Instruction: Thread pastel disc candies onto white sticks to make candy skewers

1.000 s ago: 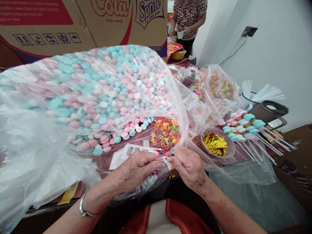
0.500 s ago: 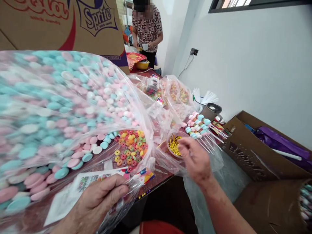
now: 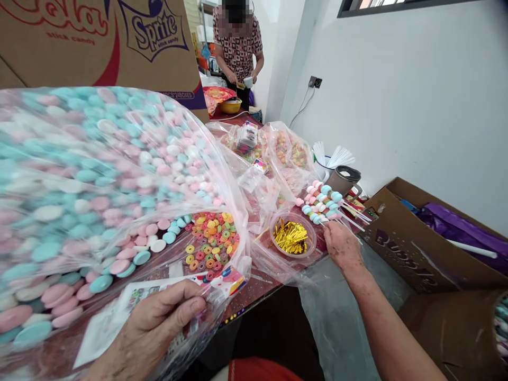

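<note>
My left hand (image 3: 159,317) pinches a clear plastic bag (image 3: 216,296) with a colourful printed edge, close to the table's front edge. At the right, my right hand (image 3: 344,247) is closed at the sticks of a pile of candy skewers (image 3: 323,203), threaded with pink, blue and white pieces. Its fingers are on a front stick, partly hidden by the hand. Left of that hand stands a clear round tub (image 3: 313,244) of gold twist ties (image 3: 292,235). Beyond my left hand lie small coloured candy rings (image 3: 212,241).
A big clear bag of pastel candies (image 3: 99,174) fills the left, before a cardboard box (image 3: 159,74). A grey mug (image 3: 344,180) and white sticks (image 3: 339,157) stand behind the skewers. Open cartons (image 3: 405,248) are on the right. A person (image 3: 238,50) stands at the far end, holding a white cup.
My right hand has moved right from the tub of gold ties to the candy skewers and closed there. My left hand stays on the clear bag.
</note>
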`<action>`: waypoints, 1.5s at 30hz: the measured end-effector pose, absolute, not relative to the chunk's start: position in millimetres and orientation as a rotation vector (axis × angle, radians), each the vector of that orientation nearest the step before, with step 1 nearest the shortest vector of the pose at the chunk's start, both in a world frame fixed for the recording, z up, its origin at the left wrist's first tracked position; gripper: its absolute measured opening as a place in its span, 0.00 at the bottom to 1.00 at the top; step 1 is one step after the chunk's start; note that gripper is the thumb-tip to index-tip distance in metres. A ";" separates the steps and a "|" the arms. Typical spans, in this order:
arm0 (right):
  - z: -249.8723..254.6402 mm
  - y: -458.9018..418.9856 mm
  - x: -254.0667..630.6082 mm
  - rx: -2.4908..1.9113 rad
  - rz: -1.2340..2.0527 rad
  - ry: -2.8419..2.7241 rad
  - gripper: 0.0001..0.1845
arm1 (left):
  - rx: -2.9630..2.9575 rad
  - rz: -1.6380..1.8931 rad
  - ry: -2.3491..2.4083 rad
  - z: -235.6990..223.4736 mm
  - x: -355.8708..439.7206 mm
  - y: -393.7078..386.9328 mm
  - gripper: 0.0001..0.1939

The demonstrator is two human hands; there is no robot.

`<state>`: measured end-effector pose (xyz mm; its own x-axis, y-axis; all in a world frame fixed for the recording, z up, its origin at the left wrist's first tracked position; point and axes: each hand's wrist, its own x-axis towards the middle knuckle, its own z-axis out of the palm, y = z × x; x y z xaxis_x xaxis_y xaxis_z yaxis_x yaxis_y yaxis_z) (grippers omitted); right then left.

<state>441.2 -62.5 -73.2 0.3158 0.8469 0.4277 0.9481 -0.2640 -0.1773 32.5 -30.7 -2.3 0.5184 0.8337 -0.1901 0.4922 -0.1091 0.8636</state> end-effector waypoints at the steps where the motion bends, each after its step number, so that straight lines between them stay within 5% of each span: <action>1: -74.0 -61.2 442.5 -2.187 -0.348 -1.567 0.14 | 1.755 0.419 1.114 -2.9 31.3 -30.6 0.19; 10: -47.2 -87.1 453.0 -1.977 -0.248 -1.405 0.18 | 1.706 0.460 1.093 -5.7 22.9 -28.5 0.17; 15: -10.4 -106.5 433.6 -1.572 0.005 -1.573 0.07 | 1.596 0.540 1.016 -1.3 16.6 -29.7 0.15; 18: 7.1 -100.8 405.2 -1.357 0.091 -1.820 0.11 | 1.493 0.549 1.021 -0.5 14.0 -31.9 0.15; 45: 6.6 -74.5 364.9 -1.081 -0.112 -2.232 0.11 | 1.415 0.462 0.967 -8.9 6.3 -29.4 0.16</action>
<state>364.9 -74.5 6.6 -0.4509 0.6731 0.5862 0.7286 0.6569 -0.1939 6.3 -29.4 -8.9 0.5614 0.7772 -0.2843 0.2677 0.1546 0.9510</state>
